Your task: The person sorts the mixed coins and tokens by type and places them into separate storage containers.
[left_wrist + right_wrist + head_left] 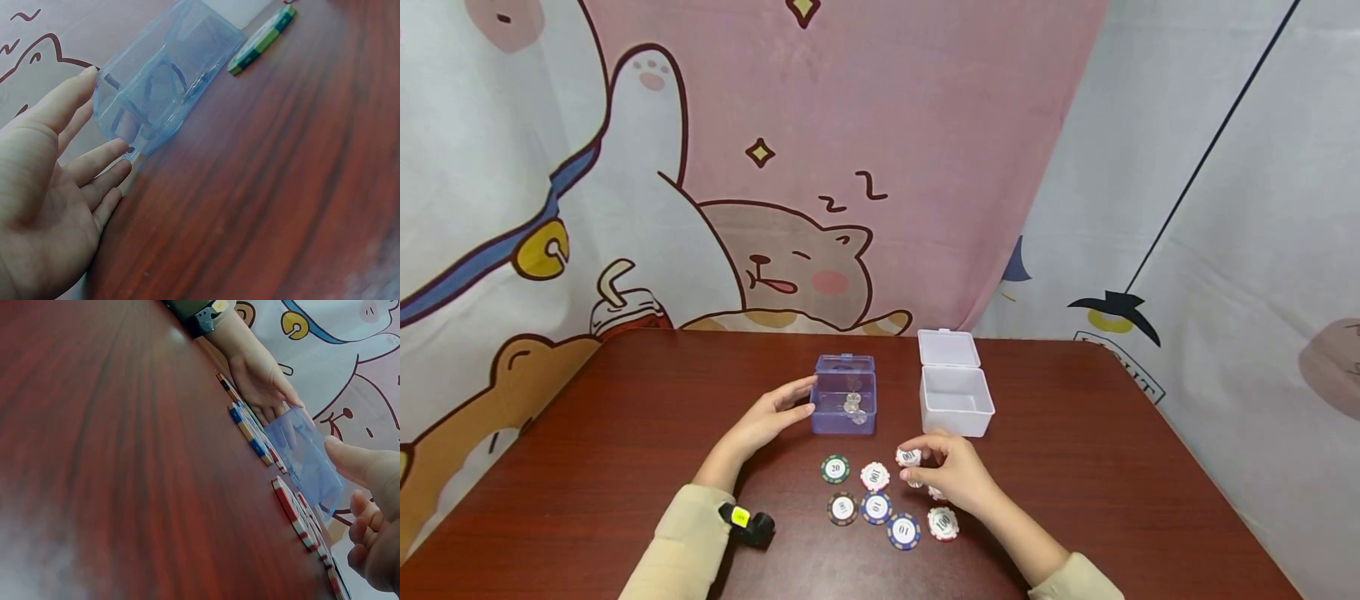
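My left hand [769,419] rests at the left side of a small translucent blue box [844,423], fingers fairly straight and touching its edge. The box's lid stands up, and several clear round pieces [852,406] lie inside. My right hand [958,473] hovers over the poker chips, thumb and index finger apart; I see nothing clearly held between them. A white 100 chip [908,457] shows between those fingertips, and a small pale thing [914,483] lies partly hidden below the thumb. Another white chip [937,493] is mostly covered by the hand.
A white box [957,417] with its lid raised stands right of the blue one. Nearer me lie a green 20 chip [835,469], a white 100 chip [875,477], a black chip [842,508], blue 10 chips [903,531] and another white chip [943,523].
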`<state>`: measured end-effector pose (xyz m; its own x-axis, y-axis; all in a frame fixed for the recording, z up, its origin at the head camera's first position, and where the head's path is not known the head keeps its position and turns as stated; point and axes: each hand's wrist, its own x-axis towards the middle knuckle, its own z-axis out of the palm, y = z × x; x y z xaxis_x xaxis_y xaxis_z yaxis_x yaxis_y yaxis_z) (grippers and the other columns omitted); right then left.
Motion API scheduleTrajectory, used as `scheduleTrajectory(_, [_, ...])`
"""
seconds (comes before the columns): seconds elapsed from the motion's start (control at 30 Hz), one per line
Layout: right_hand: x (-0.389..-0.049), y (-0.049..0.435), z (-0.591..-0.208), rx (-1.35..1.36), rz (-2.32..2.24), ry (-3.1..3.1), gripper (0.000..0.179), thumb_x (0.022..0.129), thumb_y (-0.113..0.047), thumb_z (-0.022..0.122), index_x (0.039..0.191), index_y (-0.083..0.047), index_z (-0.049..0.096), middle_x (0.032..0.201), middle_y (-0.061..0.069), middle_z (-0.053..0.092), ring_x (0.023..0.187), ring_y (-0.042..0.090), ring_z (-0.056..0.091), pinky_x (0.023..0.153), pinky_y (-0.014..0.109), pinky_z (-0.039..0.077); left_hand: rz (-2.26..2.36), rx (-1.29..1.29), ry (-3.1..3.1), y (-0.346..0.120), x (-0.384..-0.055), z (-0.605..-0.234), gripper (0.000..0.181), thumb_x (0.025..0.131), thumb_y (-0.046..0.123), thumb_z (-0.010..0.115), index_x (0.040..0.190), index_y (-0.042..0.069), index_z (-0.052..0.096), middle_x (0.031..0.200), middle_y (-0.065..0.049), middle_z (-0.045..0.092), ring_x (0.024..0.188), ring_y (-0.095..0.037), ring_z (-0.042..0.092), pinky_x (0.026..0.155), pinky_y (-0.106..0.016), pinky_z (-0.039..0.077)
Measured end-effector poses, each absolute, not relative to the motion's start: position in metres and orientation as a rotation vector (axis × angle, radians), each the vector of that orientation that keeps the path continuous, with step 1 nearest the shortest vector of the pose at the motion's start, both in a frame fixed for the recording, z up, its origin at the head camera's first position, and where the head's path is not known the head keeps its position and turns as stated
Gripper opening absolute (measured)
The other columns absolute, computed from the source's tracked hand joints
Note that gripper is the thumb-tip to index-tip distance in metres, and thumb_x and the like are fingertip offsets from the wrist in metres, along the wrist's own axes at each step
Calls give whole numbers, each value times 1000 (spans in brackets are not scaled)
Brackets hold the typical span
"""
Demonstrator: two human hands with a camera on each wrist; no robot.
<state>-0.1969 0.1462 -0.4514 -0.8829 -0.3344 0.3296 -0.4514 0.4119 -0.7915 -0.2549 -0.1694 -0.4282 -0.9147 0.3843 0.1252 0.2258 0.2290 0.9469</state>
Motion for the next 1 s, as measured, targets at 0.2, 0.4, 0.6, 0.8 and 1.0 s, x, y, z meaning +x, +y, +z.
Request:
scheduleTrajectory(0.2, [-193,157,-453,733,1394,-2567,28,71,-19,85,97,-10,75,76,5,57,68,21,47,60,25,38,1759,599,2356,-169,-254,-427,53,94,7,59,142,-4,40,140,-28,43,130,-42,37,102,-56,31])
scheduleTrajectory(0.4, [-192,165,-456,755,1323,-2599,27,70,-19,85,94,-11,75,77,0,58,72,18,50,61,25,40,1753,597,2364,-169,-255,-427,52,94,8,60,142,-1,42,140,-28,42,130,-41,38,102,-55,32])
scheduleTrajectory(0.6, [-193,166,-456,758,1281,-2614,26,69,-20,86,92,-13,76,77,-3,58,73,16,51,60,25,40,1776,602,2358,-172,-267,-446,54,94,7,59,144,0,40,140,-27,43,131,-41,37,102,-57,30])
scheduleTrajectory(0.8, [-193,165,-458,726,1216,-2649,23,68,-20,87,88,-16,76,76,-6,56,68,12,48,58,24,40,1777,601,2369,-176,-275,-459,55,94,14,61,144,4,41,141,-21,45,132,-36,38,103,-55,31])
scheduleTrajectory(1.0, [-193,164,-459,685,1127,-2681,19,68,-21,87,84,-19,76,75,-10,54,69,9,47,60,24,39,1779,588,2370,-176,-275,-460,57,93,18,63,144,5,42,141,-20,45,132,-35,38,103,-55,30])
